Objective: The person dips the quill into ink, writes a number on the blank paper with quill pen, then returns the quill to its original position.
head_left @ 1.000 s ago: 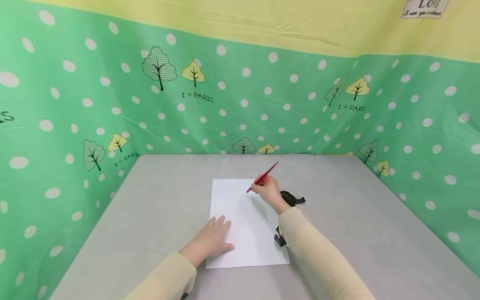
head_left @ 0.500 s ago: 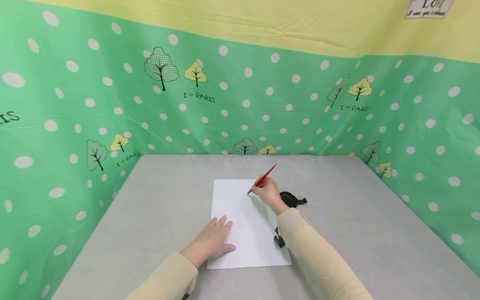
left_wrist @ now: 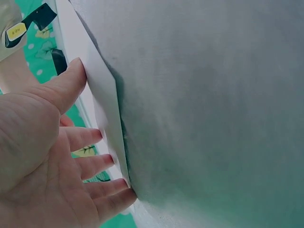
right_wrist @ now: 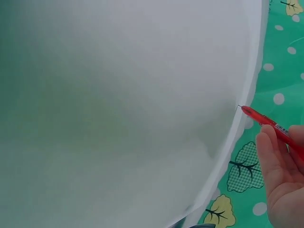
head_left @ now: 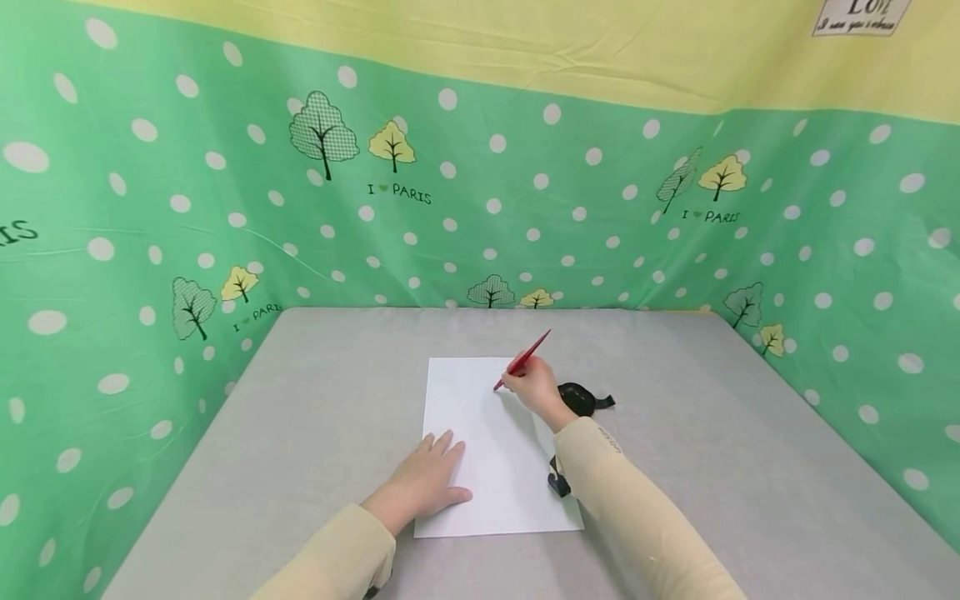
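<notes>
A white sheet of paper (head_left: 480,467) lies on the grey table. My left hand (head_left: 425,477) rests flat on its lower left edge, fingers spread; the left wrist view shows the thumb (left_wrist: 71,85) and straight fingers along the paper's edge. In my right hand (head_left: 534,384) a red pen (head_left: 522,360) is pinched between thumb and fingers, slanting up to the right, its tip right at the upper part of the sheet. In the right wrist view the pen (right_wrist: 266,121) meets the paper (right_wrist: 142,95) with its fine point, where a short thin dark line shows.
A black strap with a rounded black piece (head_left: 577,399) shows beside my right wrist, and a black clip-like end (head_left: 558,479) shows under the sleeve over the paper. The grey table (head_left: 315,400) is bordered by a green dotted curtain (head_left: 420,242) on the back and both sides.
My right hand and the pen tip have shifted very slightly down. The left hand has stayed on the paper, and the whole head view has moved slightly.
</notes>
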Demonstrator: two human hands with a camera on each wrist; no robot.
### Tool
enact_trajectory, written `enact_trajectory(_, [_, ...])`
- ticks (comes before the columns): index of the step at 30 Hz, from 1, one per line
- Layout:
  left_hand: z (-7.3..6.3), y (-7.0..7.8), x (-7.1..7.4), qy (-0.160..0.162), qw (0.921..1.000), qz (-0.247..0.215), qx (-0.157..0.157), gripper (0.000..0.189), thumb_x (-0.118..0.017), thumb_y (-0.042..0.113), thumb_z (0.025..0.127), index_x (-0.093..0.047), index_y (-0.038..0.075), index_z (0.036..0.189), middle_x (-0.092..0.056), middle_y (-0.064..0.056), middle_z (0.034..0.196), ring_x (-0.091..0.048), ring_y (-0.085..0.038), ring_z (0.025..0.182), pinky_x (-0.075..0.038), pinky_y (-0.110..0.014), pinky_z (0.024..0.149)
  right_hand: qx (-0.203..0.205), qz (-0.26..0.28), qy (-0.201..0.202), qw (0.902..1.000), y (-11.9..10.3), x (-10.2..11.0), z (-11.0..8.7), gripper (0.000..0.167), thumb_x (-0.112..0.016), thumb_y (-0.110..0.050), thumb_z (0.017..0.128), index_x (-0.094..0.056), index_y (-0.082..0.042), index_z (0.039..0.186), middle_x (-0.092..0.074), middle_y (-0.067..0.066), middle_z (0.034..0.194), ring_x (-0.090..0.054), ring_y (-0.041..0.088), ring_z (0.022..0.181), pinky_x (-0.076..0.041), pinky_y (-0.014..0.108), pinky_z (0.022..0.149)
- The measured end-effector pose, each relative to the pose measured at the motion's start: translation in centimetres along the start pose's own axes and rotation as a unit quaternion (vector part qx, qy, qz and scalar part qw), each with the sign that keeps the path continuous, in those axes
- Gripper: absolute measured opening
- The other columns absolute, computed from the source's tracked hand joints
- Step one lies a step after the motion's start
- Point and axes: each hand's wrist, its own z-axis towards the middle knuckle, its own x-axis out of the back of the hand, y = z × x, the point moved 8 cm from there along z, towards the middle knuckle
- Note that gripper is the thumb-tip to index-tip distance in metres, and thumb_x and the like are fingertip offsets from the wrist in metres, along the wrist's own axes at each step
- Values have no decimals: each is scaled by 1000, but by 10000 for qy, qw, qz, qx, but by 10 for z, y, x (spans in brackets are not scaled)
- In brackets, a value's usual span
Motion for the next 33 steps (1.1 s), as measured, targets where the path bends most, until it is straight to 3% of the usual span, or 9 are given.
enact_trajectory(22, [-1,1,1,-40,9999,-68,66,69,-67,41,82,-46,-2,131,-36,-23,139,-29,-43,128,-27,-50,104,28,101,-208,9997,-3,-2,-6,7,-64,-2,82,-57,-3,82,-62,6,73,-58,19,65,-52,29,61])
enact_trajectory(29, [-1,0,-1,-72,9999,-53,98,69,-66,41,82,-46,-2,132,-36,-22,139,-29,-43,128,-27,-49,104,336,150,-276,9989,-8,-2,-9,8,-63,-1,80,-55,-2,79,-61,8,71,-58,20,63,-52,30,58])
enact_trajectory(33, [-1,1,-1,-79,9999,-68,109,69,-66,41,82,-46,-2,132,-36,-22,140,-28,-43,128,-26,-49,104,239,131,-270,9993,-7,-3,-10,8,-64,-2,81,-56,-3,80,-61,8,72,-58,20,64,-52,31,60])
